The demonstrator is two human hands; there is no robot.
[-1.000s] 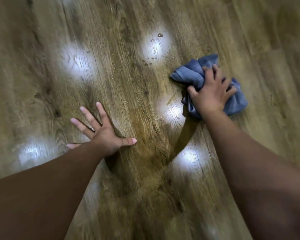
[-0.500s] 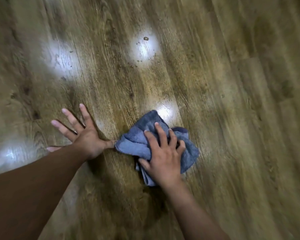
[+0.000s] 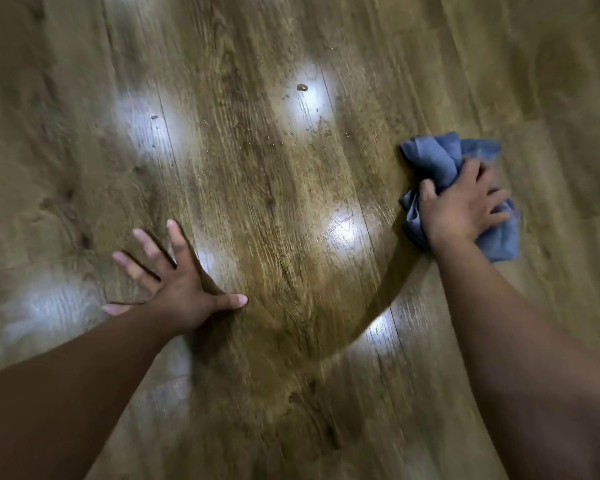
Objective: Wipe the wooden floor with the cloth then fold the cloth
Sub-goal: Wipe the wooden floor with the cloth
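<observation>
Right grip (image 3: 461, 209) bunching blue cloth (image 3: 437, 157) on glossy, droplet-speckled wooden floor (image 3: 291, 237).

The wooden floor (image 3: 264, 209) is brown with an olive-golden tint, streaked by darker grain lines that run lengthwise along the planks, with a few near-black knots toward 9 o'clock. Pale white glare patches dot it: two toward 11 and 12 o'clock, one just right of centre, others at 8 and 5 o'clock. A darker, wetter-looking brown band curves through the middle toward 3 o'clock. Tiny clear droplets (image 3: 302, 87) glint near 12 o'clock. The cloth (image 3: 437, 157), at 3 o'clock, is plain dusty blue with no print, shaded darker in its creases.
</observation>
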